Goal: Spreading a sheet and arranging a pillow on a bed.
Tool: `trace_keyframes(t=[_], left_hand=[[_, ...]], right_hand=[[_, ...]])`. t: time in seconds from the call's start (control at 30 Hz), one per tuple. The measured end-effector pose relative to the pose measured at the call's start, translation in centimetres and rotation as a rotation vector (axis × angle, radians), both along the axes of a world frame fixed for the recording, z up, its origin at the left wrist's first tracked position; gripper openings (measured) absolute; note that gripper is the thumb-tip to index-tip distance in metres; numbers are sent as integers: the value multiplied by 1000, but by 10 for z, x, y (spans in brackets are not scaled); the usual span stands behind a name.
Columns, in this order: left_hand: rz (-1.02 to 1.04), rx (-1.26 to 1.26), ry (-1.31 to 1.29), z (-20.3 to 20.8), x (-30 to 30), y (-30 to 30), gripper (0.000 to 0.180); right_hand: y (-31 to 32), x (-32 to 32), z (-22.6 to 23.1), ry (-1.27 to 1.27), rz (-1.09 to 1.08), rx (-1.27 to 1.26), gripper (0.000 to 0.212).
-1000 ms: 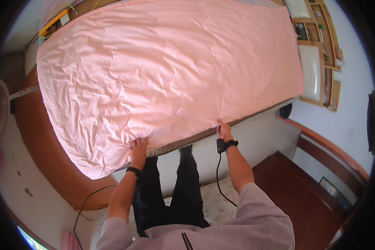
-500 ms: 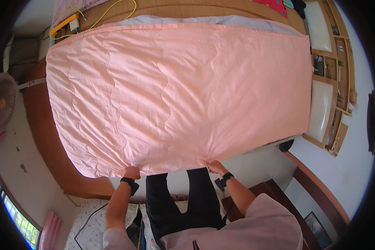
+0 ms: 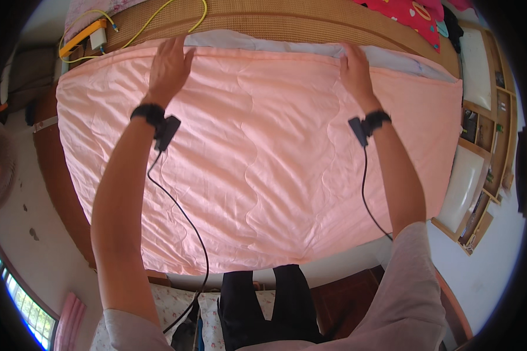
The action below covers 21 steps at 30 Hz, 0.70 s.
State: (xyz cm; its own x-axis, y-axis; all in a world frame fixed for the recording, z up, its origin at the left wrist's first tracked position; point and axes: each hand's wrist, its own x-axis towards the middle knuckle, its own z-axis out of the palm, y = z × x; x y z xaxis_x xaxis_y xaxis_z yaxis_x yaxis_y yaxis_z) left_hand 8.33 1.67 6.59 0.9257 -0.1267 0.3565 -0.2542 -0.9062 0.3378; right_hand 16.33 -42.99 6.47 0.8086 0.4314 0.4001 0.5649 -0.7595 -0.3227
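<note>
A pink quilt (image 3: 263,152) with wavy stitch lines is spread over the bed, wrinkled toward the left. Along its far edge, a strip of pale whitish fabric (image 3: 240,42) shows beyond the pink border. My left hand (image 3: 170,71) is at that far edge, left of the middle, its fingers stretched forward and its thumb apart. At the same edge to the right, my right hand (image 3: 356,71) has its fingers extended, with the thumb beside the border. Neither hand visibly grips the fabric. Black straps with small boxes and cables circle both wrists.
A woven mat (image 3: 275,20) covers the bed beyond the quilt. On it lie a yellow power strip (image 3: 82,38) with a yellow cord, and red printed cloth (image 3: 413,20) at far right. Wooden headboard shelves (image 3: 486,117) stand right; a fan (image 3: 0,167) stands left.
Both hands have left the quilt's near edge and reached across to its far edge. My view has shifted, and the quilt appears lower and closer.
</note>
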Motion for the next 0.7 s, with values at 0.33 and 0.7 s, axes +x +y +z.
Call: trace_keyframes(t=[0.33, 0.7], left_hand=[[-131, 188, 427, -44, 60, 22, 27], [329, 193, 324, -8, 57, 0, 26]], right_hand=[[-24, 80, -15, 724, 22, -291, 29], [-19, 67, 0, -51, -150, 70, 20]])
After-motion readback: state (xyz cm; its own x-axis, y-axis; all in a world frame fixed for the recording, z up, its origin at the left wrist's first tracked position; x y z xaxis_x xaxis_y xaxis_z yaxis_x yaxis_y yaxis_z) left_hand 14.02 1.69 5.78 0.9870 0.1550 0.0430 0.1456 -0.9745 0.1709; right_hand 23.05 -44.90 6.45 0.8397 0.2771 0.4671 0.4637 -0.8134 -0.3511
